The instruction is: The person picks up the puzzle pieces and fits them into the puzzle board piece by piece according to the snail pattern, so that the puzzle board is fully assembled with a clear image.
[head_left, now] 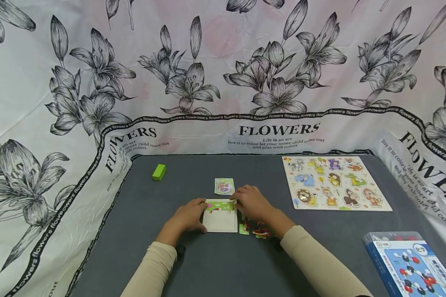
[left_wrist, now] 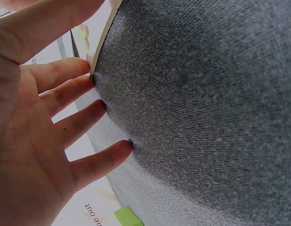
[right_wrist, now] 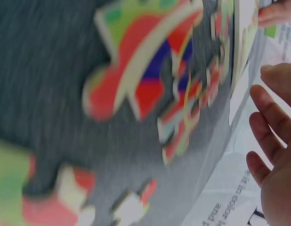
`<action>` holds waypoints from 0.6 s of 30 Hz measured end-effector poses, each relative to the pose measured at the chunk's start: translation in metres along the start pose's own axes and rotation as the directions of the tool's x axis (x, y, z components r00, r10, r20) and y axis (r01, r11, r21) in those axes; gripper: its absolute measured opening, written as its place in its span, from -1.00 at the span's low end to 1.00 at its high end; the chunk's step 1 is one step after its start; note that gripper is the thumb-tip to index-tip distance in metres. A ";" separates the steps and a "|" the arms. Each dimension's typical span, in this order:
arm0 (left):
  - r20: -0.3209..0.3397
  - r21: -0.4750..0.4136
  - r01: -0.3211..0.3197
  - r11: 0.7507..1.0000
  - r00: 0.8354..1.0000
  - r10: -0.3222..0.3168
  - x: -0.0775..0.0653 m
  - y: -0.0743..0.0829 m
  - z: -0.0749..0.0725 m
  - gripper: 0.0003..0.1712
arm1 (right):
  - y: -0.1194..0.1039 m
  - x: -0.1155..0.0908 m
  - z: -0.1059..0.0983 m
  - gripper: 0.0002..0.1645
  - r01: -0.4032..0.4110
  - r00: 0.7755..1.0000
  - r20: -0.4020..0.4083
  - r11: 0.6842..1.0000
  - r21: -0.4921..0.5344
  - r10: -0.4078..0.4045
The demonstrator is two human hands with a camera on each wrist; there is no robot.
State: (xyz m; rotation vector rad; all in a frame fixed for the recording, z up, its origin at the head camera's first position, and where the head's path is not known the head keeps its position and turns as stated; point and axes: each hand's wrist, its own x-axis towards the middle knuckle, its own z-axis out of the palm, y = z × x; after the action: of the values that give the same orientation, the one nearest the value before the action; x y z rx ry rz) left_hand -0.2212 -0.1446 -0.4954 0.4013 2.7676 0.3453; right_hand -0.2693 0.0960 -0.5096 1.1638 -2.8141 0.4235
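A small puzzle tray (head_left: 220, 222) lies on the table, its back strip filled with green puzzle pieces (head_left: 219, 205) and the rest bare. My left hand (head_left: 187, 216) rests along the tray's left side; the fingers (left_wrist: 72, 84) are straight and spread, with the index fingertip at the tray's corner. At the back right corner is my right hand (head_left: 253, 203), its fingers (right_wrist: 272, 110) loosely bent at the tray's edge, and no piece shows between them. Loose puzzle pieces (right_wrist: 150, 56), red, blue and green, lie just right of the tray, partly under the right hand.
A square picture card (head_left: 224, 186) lies behind the tray. A green block (head_left: 159, 172) sits at the back left. An animal puzzle board (head_left: 336, 183) occupies the back right, and a boxed molecule model set (head_left: 412, 264) stands at the front right. Flowered cloth (head_left: 275, 134) borders the table.
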 end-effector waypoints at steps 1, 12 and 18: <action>-0.001 -0.003 0.002 1.000 1.000 -0.002 0.001 0.002 0.002 -0.05 | 0.002 -0.003 -0.003 -0.72 0.000 1.000 0.000 1.000 -0.002 0.000; 0.022 0.008 0.021 1.000 1.000 -0.021 0.000 0.005 -0.002 -0.03 | 0.015 -0.029 -0.010 -0.70 -0.010 0.997 0.075 1.000 0.013 0.009; 0.025 -0.003 0.031 1.000 0.999 -0.031 0.001 0.007 0.000 -0.03 | 0.019 -0.043 -0.008 -0.67 0.012 0.998 0.060 1.000 0.001 -0.012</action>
State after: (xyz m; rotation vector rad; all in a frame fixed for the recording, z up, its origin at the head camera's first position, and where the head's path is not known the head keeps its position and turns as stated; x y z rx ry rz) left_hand -0.2208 -0.1382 -0.4940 0.3597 2.7451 0.3350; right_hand -0.2522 0.1400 -0.5129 1.2122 -2.8560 0.3947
